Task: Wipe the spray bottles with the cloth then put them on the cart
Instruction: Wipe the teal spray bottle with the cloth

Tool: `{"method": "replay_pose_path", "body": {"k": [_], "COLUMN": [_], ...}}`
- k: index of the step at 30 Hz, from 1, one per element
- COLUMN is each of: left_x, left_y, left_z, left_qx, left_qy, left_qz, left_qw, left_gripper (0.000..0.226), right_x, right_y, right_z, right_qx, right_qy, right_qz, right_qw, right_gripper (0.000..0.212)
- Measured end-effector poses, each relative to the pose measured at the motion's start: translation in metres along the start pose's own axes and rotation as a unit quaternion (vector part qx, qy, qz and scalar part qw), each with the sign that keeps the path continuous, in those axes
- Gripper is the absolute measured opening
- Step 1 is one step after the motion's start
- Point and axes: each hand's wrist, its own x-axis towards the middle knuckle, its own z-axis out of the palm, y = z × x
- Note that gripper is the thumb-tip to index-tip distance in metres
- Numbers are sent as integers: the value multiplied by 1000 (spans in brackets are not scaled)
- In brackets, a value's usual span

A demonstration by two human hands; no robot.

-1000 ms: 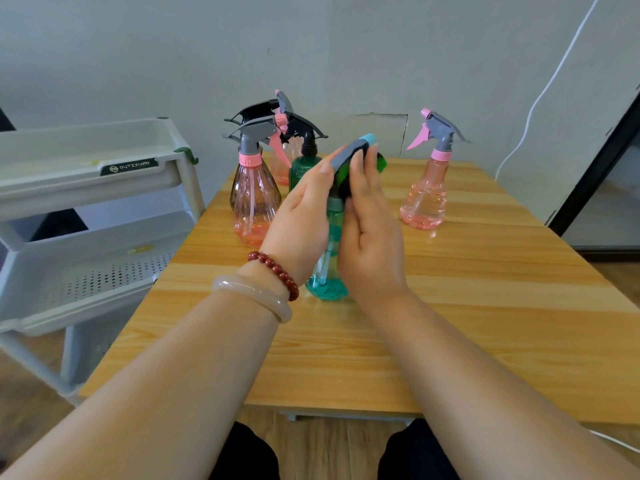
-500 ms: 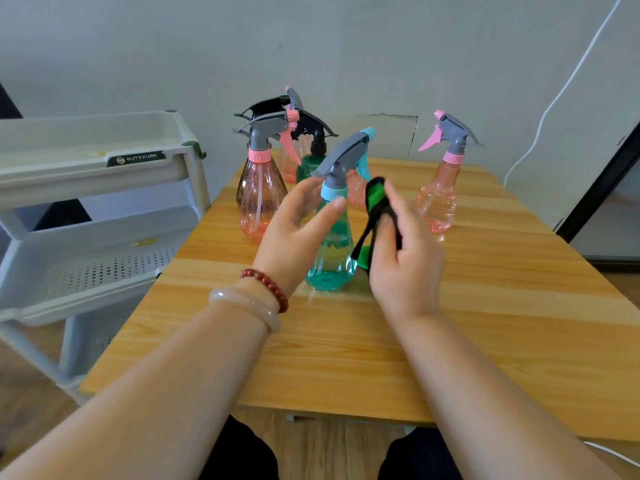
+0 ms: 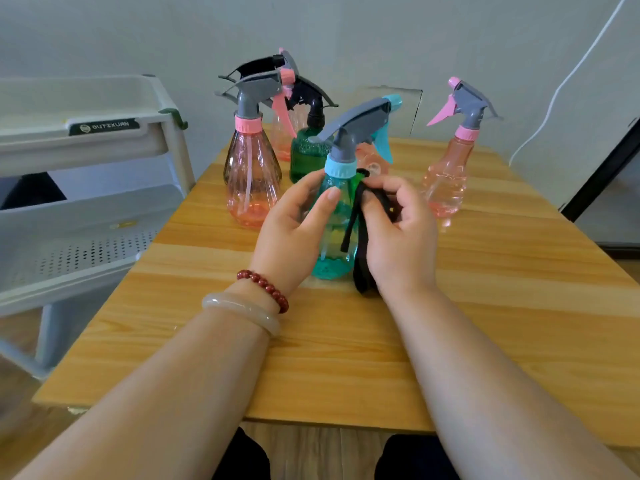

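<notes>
Wooden table (image 3: 485, 323), near its middle: I see left hand (image 3: 294, 230) curled round teal spray bottle (image 3: 333, 258); right hand (image 3: 398, 237) pinching black cloth (image 3: 363, 282) against it.

Both forearms are bare from the wrist down to the lower edge of the view. Just behind the left hand (image 3: 291, 233), the wrist carries a bracelet (image 3: 263, 284) of round, glossy dark-red beads. Beside it, further up the arm, sits a smooth, milky, half-clear bangle (image 3: 242, 311). The nails of the left hand are short and plain. Black trousers (image 3: 242, 459) cover both knees.
</notes>
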Motion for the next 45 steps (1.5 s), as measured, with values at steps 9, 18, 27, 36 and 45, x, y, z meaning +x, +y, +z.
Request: {"method": "replay_pose_path", "body": {"k": [9, 18, 27, 36, 45], "left_x": [-2, -1, 2, -2, -4], "left_y": [-3, -9, -13, -16, -15], "left_z": [2, 0, -1, -2, -6], "left_qx": [5, 18, 13, 91, 41], "left_qy": [3, -10, -10, -29, 7], "left_qz": [-2, -8, -31, 1, 11], "left_qw": [1000, 1000, 999, 995, 999], "left_gripper": [27, 33, 42, 58, 42], "right_x": [-2, -12, -14, -2, 1], "right_y": [10, 4, 11, 14, 13], "right_z": [5, 8, 8, -9, -9], "right_qx": [38, -23, -22, -158, -142], "right_qy": [-4, -75, -56, 1, -28], "right_qz": [85, -45, -119, -31, -143], "right_qw": [996, 996, 991, 987, 979], "right_gripper": [29, 40, 42, 34, 33]}}
